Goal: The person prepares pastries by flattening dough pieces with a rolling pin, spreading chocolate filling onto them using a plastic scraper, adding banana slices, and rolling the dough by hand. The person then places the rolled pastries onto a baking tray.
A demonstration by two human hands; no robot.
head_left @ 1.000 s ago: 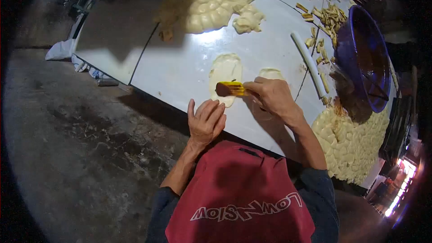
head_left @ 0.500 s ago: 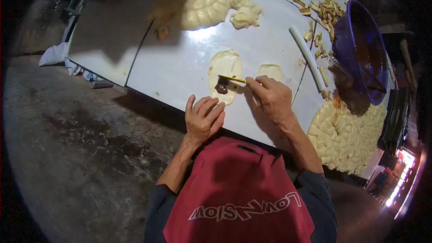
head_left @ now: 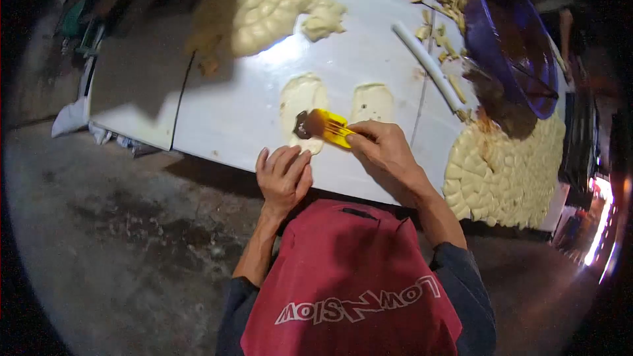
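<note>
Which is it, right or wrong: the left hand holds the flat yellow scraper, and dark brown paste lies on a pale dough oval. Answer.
Wrong side: the head view shows the right hand holding the flat yellow scraper. The rest stands.

Hiding the held end of the yellow scraper (head_left: pixel 335 133) behind the right fingers (head_left: pixel 364 135) — and part of the dark paste (head_left: pixel 302 125) beneath it. Failing to identify specks (head_left: pixel 364 107) on the right dough sheet (head_left: pixel 377 99) — too small; cutting off the tabletop (head_left: pixel 231 112) at the view's top.

Glare whitens the tabletop (head_left: pixel 231 109), shadow darkens its left end, and fisheye edges fade black.
</note>
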